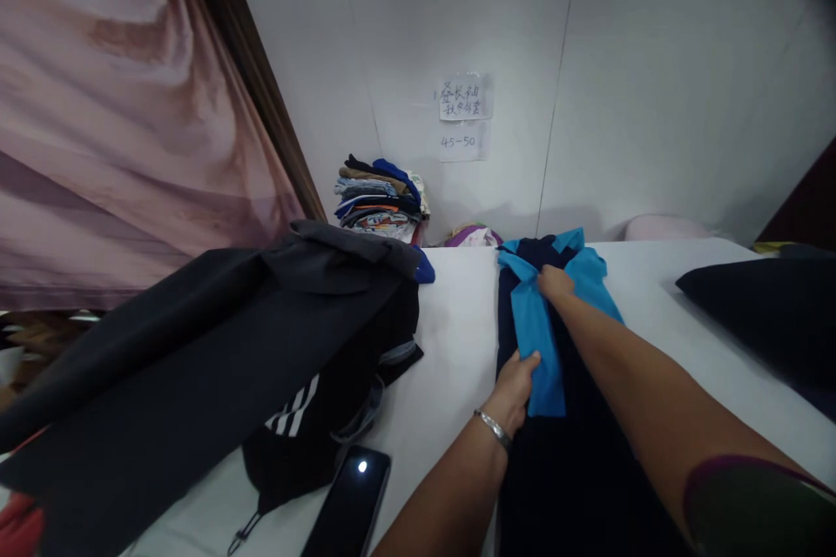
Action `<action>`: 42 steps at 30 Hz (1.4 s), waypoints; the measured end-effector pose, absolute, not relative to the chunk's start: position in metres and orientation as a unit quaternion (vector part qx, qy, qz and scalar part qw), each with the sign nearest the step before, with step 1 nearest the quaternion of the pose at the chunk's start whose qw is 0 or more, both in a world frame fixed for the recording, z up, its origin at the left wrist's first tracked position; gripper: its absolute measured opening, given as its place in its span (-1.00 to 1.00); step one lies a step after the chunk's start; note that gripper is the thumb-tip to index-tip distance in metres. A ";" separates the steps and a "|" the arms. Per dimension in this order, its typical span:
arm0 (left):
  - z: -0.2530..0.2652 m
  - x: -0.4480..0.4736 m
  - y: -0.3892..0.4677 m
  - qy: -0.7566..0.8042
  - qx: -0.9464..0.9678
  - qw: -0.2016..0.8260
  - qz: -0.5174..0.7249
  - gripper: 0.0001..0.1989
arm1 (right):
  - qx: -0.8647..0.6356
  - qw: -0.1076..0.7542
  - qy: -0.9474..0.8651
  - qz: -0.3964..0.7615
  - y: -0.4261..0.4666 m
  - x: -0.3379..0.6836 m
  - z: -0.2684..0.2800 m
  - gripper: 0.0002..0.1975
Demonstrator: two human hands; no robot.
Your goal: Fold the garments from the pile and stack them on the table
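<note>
**Both hands pinching a blue panel at two heights**

My left hand (514, 387) is clamped on the long edge of a blue panel (542, 348), thumb on top, fingers hidden. My right hand (555, 281), farther up toward 1 o'clock from it, looks pinched on the same panel near the neck end, though I cannot see all its fingertips. I judge that two grips spaced along it keep the strip straight and stop it bunching.

The panel belongs to a navy garment (562, 487) at 5 o'clock in my view, laid lengthwise on the white table (457, 339), its neck end away from me; that probably lets both arms reach along it. A dark grey garment (196, 365) drapes over a heap at 8 o'clock, well apart from my hands, perhaps to leave working room. My phone (349, 496) lies near 7 o'clock, and folded clothes (379, 200) stand stacked at 11, likely to save space.
</note>
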State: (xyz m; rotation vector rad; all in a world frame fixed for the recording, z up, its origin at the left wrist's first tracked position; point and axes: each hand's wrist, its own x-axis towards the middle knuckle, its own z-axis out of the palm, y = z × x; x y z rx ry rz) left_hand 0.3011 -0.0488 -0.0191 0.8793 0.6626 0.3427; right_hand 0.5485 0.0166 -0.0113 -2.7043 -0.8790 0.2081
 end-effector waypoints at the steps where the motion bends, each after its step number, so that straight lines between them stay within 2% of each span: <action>1: -0.021 0.301 -0.049 0.321 0.420 0.834 0.158 -0.68 | -0.943 0.138 -0.295 0.075 0.011 0.553 -0.015 -0.67; 8: -0.019 0.290 -0.055 0.353 0.432 0.817 0.145 -0.78 | -0.933 0.132 -0.325 0.085 0.007 0.562 -0.009 -0.66; 13: -0.012 0.283 -0.060 0.348 0.428 0.819 0.157 -0.76 | -0.883 0.159 -0.440 0.028 0.025 0.533 0.002 -0.48; 19: -0.009 0.270 -0.064 0.351 0.469 0.795 0.156 -0.70 | -0.851 0.063 -0.514 0.094 0.021 0.510 -0.030 -0.41; 25: -0.013 0.238 -0.075 0.345 0.513 0.770 0.155 -0.74 | -0.853 0.067 -0.508 0.104 0.012 0.519 -0.018 -0.41; 32: -0.022 0.208 -0.088 0.326 0.595 0.710 0.189 -0.70 | -0.821 0.101 -0.560 0.036 -0.077 0.473 -0.022 -0.40; 36: -0.019 0.195 -0.099 0.321 0.641 0.673 0.182 -0.69 | -0.805 0.123 -0.579 0.050 -0.129 0.440 -0.041 -0.43; 42: -0.020 0.174 -0.117 0.374 0.755 0.495 0.209 -0.62 | -0.796 0.192 -0.572 0.040 -0.160 0.435 -0.032 -0.47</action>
